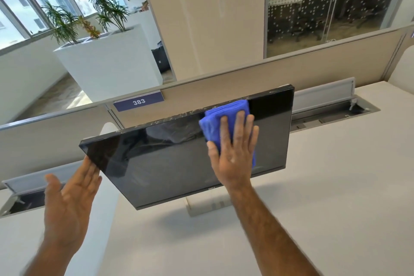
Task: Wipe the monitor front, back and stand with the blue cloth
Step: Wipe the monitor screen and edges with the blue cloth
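A black monitor point(170, 159) stands on a white desk, its dark screen facing me and tilted. A folded blue cloth point(224, 116) lies flat against the upper right part of the screen. My right hand point(234, 152) presses the cloth onto the glass with straight, spread fingers. My left hand point(71, 204) is flat with straight fingers, its fingertips against the monitor's left edge near the lower left corner. The pale stand base point(201, 206) shows just below the screen's bottom edge; the monitor's back is hidden.
The white desk point(336, 186) spreads to the right and front. Open cable troughs point(331, 112) run behind the monitor on both sides. A beige partition with a sign reading 383 point(139, 102) stands behind. White planters with plants point(107, 60) stand beyond it.
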{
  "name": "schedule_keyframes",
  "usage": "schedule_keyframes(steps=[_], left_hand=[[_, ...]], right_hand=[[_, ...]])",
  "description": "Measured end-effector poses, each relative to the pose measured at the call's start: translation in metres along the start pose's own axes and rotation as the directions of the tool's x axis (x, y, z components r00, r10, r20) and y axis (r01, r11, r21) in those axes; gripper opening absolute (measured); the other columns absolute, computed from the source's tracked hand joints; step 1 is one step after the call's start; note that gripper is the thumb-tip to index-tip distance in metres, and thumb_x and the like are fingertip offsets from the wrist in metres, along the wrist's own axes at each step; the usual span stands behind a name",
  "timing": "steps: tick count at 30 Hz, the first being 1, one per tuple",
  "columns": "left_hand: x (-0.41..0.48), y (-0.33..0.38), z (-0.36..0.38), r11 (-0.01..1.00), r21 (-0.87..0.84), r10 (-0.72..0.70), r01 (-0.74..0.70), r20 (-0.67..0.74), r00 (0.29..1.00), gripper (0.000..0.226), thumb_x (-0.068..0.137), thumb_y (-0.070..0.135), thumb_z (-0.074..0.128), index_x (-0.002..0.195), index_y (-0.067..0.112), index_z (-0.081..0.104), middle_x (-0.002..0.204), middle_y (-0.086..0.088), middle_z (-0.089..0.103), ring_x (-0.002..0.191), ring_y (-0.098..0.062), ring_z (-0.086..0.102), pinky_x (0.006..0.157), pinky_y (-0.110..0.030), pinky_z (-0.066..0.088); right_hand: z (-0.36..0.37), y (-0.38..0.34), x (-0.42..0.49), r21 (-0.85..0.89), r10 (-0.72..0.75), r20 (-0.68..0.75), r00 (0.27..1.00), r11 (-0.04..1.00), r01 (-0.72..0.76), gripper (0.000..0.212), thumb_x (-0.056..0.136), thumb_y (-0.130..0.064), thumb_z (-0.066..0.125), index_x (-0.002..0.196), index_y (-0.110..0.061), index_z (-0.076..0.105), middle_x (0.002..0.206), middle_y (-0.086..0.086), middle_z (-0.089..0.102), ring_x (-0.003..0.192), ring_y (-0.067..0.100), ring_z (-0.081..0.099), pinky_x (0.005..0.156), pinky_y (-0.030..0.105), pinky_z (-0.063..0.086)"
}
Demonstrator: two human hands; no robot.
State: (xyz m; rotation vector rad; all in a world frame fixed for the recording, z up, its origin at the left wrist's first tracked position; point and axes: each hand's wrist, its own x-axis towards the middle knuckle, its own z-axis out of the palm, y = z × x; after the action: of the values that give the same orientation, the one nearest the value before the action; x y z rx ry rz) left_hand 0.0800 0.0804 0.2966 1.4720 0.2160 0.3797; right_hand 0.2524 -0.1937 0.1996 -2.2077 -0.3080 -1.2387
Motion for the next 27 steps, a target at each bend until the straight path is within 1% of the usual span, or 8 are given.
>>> schedule_keyframes(steps=[3, 8, 14, 16, 19, 22, 25, 27], left_hand=[[0.001, 0.001, -0.003, 1.000, -0.001, -0.010, 0.010, -0.009, 1.000, 0.126, 0.058, 0.101, 0.051, 0.157, 0.024, 0.040, 0.153, 0.014, 0.053, 0.145, -0.011, 0.045, 0.122, -0.049, 0.025], [0.002, 0.006, -0.004, 1.000, 0.011, -0.019, 0.019, -0.006, 1.000, 0.123, 0.063, 0.100, 0.050, 0.158, 0.022, 0.038, 0.154, 0.011, 0.051, 0.144, -0.008, 0.045, 0.128, -0.044, 0.017], [-0.003, 0.006, -0.013, 0.997, 0.071, -0.028, 0.029, -0.019, 0.999, 0.110, 0.073, 0.098, 0.035, 0.159, 0.029, 0.034, 0.158, 0.015, 0.045, 0.147, -0.005, 0.040, 0.125, -0.036, 0.021], [-0.001, 0.001, -0.017, 0.999, 0.050, -0.020, 0.020, -0.005, 1.000, 0.102, 0.078, 0.096, 0.028, 0.157, 0.032, 0.035, 0.158, 0.017, 0.045, 0.147, -0.004, 0.039, 0.126, -0.037, 0.020], [0.003, -0.006, -0.023, 1.000, 0.016, -0.010, 0.010, 0.006, 1.000, 0.092, 0.078, 0.095, 0.024, 0.150, 0.042, 0.041, 0.155, 0.022, 0.047, 0.145, -0.001, 0.042, 0.128, -0.038, 0.019], [0.005, -0.012, -0.027, 1.000, -0.023, -0.020, 0.020, -0.002, 1.000, 0.103, 0.068, 0.102, 0.031, 0.150, 0.042, 0.043, 0.157, 0.018, 0.046, 0.145, -0.003, 0.043, 0.128, -0.040, 0.019], [0.006, -0.014, -0.026, 0.999, -0.042, -0.034, 0.034, -0.009, 0.999, 0.113, 0.068, 0.102, 0.029, 0.156, 0.033, 0.040, 0.161, 0.013, 0.042, 0.148, -0.007, 0.039, 0.129, -0.042, 0.017], [0.007, -0.014, -0.024, 0.997, -0.077, -0.034, 0.031, -0.031, 0.999, 0.100, 0.081, 0.091, 0.019, 0.157, 0.029, 0.040, 0.160, 0.011, 0.043, 0.147, -0.006, 0.040, 0.129, -0.041, 0.017]], right_hand=[[0.000, 0.002, 0.005, -0.016, 0.066, -0.001, 0.998, 0.998, -0.066, 0.072, 0.102, -0.049, 0.051, 0.158, -0.011, 0.026, 0.164, 0.025, 0.017, 0.153, 0.048, 0.012, 0.122, 0.063, 0.020], [0.012, -0.024, -0.021, -0.002, -0.399, 0.171, 0.901, 0.914, 0.405, 0.071, 0.100, -0.048, 0.058, 0.158, -0.018, 0.032, 0.166, 0.017, 0.018, 0.156, 0.040, 0.011, 0.122, 0.061, 0.022], [0.011, -0.032, 0.014, -0.051, -0.564, 0.145, 0.813, 0.816, 0.575, 0.067, 0.101, -0.043, 0.057, 0.157, -0.015, 0.034, 0.167, 0.015, 0.019, 0.156, 0.038, 0.010, 0.123, 0.061, 0.018], [0.016, -0.035, 0.010, -0.054, -0.659, 0.180, 0.731, 0.735, 0.676, 0.068, 0.099, -0.038, 0.058, 0.158, -0.014, 0.034, 0.168, 0.014, 0.020, 0.156, 0.037, 0.015, 0.123, 0.059, 0.020], [0.020, -0.035, -0.004, -0.041, -0.818, 0.299, 0.492, 0.504, 0.863, 0.072, 0.096, -0.031, 0.059, 0.160, -0.016, 0.030, 0.168, 0.008, 0.023, 0.156, 0.032, 0.019, 0.123, 0.055, 0.023], [0.015, -0.044, 0.010, -0.033, -0.878, 0.354, 0.321, 0.332, 0.943, 0.071, 0.098, -0.031, 0.053, 0.161, -0.017, 0.025, 0.169, 0.005, 0.021, 0.156, 0.027, 0.018, 0.124, 0.051, 0.021], [0.010, -0.075, 0.040, -0.061, -0.878, 0.279, 0.388, 0.387, 0.920, 0.065, 0.101, -0.029, 0.047, 0.161, -0.018, 0.025, 0.168, 0.003, 0.023, 0.154, 0.025, 0.022, 0.123, 0.053, 0.021], [0.012, -0.095, 0.051, -0.047, -0.865, 0.250, 0.436, 0.439, 0.897, 0.063, 0.103, -0.031, 0.043, 0.162, -0.017, 0.024, 0.169, 0.004, 0.021, 0.154, 0.026, 0.022, 0.123, 0.054, 0.021]])
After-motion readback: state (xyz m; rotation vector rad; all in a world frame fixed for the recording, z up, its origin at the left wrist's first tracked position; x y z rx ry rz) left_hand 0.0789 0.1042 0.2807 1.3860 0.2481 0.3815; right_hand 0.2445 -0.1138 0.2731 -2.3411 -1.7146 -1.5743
